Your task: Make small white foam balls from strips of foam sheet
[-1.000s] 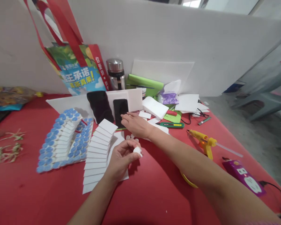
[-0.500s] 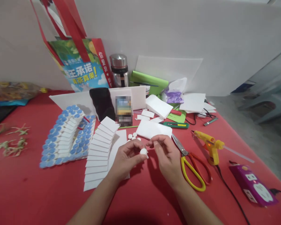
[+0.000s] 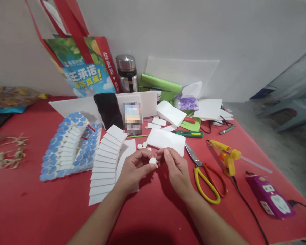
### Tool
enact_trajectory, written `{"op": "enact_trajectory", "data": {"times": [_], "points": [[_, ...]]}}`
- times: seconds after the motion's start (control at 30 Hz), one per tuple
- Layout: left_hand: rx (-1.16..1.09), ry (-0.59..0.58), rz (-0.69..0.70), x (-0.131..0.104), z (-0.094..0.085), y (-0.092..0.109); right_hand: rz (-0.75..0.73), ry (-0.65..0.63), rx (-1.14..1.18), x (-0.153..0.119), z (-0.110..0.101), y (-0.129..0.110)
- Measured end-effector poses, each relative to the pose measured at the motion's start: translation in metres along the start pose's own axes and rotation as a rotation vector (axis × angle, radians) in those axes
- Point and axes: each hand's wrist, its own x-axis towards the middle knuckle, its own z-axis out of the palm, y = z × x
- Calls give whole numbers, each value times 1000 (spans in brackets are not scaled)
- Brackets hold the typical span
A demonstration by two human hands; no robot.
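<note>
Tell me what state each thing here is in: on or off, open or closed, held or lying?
White piece: pinched in left hand
Right hand: beside it, contact unclear
Phone: propped up, screen lit
Flask: upright, lid on
Bag: upright
Glue gun: light glowing, stick in its back
Purple socket box: light on, cord attached
Scissors: lying, blades look closed
Cutter: lying, blade unclear

Craft workspace, glue gun [image 3: 227,157], scissors [image 3: 198,163]
</note>
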Motion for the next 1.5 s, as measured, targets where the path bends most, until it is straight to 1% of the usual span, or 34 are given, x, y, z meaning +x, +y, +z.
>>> {"op": "enact_trajectory", "data": {"times": [0.2, 0.4, 0.57, 0.73, 0.87, 1.03, 1.13, 1.23, 1.4, 1.5], "points": [[-29, 30, 14, 1, 2, 3, -46, -30, -8, -1, 0, 0], [-14, 78, -4, 2, 0, 0, -118, -54, -25, -1, -1, -1], [-16, 82, 2, 2, 0, 0, -161, -66, -42, -2, -1, -3], [-20, 90, -11, 3, 1, 3, -151, -49, -46, -3, 0, -4], [-23, 103, -31, 2, 1, 0, -157, -49, -29, -3, 0, -4], [-26, 135, -65, 2, -3, -7, -64, -85, 69, -4, -1, -3], [-25, 137, -74, 2, -4, -8, -30, -84, 70, -3, -1, -3], [-7, 162, -69, 2, -4, -7, -77, -78, 14, -3, -2, -4], [6, 158, -51, 3, -3, -4, -267, -74, -116, -3, -2, -6], [18, 157, -37, 4, -2, -4, -309, -80, -136, -4, -1, -4]]}}
